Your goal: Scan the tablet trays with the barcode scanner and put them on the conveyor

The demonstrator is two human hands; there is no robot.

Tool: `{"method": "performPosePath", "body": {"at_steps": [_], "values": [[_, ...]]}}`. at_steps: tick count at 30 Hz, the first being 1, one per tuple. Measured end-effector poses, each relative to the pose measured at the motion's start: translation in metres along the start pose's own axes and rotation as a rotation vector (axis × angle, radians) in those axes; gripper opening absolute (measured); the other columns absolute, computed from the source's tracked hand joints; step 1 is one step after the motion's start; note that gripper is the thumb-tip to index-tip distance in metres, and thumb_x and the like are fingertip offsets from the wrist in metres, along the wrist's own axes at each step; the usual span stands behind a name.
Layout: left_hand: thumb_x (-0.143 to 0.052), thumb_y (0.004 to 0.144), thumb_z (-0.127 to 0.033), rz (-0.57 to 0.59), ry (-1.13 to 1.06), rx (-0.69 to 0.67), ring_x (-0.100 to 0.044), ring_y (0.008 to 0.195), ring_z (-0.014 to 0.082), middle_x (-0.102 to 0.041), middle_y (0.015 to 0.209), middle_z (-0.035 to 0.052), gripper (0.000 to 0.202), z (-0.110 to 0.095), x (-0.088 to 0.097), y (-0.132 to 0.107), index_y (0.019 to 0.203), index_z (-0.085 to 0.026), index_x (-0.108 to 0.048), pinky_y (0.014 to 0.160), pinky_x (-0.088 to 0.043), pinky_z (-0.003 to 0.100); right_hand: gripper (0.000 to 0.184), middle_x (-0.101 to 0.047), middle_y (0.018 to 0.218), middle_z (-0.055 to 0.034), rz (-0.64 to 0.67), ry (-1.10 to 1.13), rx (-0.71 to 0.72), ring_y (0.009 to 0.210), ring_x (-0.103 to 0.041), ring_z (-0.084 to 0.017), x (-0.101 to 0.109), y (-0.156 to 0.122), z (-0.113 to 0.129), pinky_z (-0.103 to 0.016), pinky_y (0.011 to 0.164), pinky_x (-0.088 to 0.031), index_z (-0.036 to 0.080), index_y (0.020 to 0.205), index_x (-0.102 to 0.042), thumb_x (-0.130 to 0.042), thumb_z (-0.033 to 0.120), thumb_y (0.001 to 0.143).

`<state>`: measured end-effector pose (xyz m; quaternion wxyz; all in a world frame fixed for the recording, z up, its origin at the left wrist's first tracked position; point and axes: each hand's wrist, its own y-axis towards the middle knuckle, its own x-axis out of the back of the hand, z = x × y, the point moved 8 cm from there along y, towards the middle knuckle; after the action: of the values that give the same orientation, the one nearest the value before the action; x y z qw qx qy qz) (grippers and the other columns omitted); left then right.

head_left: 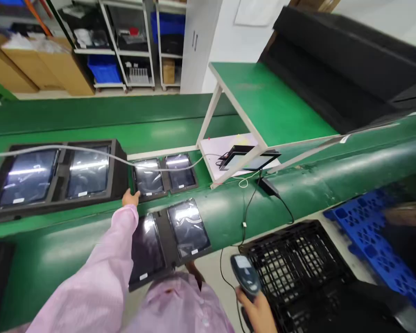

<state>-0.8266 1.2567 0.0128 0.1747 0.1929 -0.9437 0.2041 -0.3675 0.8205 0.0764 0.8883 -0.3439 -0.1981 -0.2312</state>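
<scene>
Big tray of screens sits left on the table, smaller tray right of it, another tray in front, crate on floor right.

Green conveyor bench, white metal shelving against the far wall (blue bins inside), cardboard boxes, pale floor
</scene>
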Motion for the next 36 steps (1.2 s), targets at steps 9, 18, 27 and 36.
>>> {"method": "performPosePath", "body": {"at_steps": [9, 18, 27, 36], "values": [[-0.062, 0.086, -0.028, -0.175, 0.172, -0.293, -0.055, 0.129, 0.0314, -0.063, 0.129, 0.0187, 0.041, 0.089, 0.091, -0.166, 0.124, -0.010, -0.065, 0.116, -0.038, 0.046, 0.046, -0.075, 0.103, -0.0149, 0.270, -0.032, 0.118, 0.096, -0.068, -0.031, -0.103, -0.026, 0.022, -0.040, 0.091, -0.051, 0.013, 0.104, -0.066, -0.058, 0.051, 0.079], [-0.064, 0.083, -0.043, -0.106, -0.053, 0.161, -0.057, 0.132, 0.0323, -0.062, 0.137, 0.0210, 0.055, 0.225, 0.118, -0.265, 0.126, -0.010, -0.065, 0.120, -0.036, 0.043, 0.045, -0.076, 0.092, -0.0119, 0.222, -0.106, 0.088, 0.087, -0.069, -0.031, -0.122, -0.024, 0.009, -0.039, 0.080, -0.050, 0.015, 0.104, -0.067, -0.055, 0.049, 0.077], [-0.065, 0.085, -0.031, -0.059, -0.100, 0.286, -0.058, 0.132, 0.0330, -0.065, 0.135, 0.0217, 0.042, 0.239, 0.123, -0.265, 0.121, -0.009, -0.067, 0.119, -0.038, 0.045, 0.047, -0.076, 0.098, -0.0130, 0.191, -0.053, 0.113, 0.094, -0.069, -0.030, -0.124, -0.029, 0.003, -0.038, 0.085, -0.051, 0.014, 0.104, -0.068, -0.055, 0.050, 0.077], [-0.064, 0.088, -0.031, -0.014, -0.161, 0.372, -0.057, 0.133, 0.0365, -0.061, 0.140, 0.0247, 0.047, 0.254, 0.118, -0.268, 0.128, -0.007, -0.063, 0.112, -0.047, 0.051, 0.044, -0.076, 0.097, -0.0135, 0.170, -0.027, 0.147, 0.095, -0.070, -0.030, -0.125, -0.034, 0.000, -0.038, 0.086, -0.052, 0.013, 0.104, -0.069, -0.056, 0.047, 0.078]]}}
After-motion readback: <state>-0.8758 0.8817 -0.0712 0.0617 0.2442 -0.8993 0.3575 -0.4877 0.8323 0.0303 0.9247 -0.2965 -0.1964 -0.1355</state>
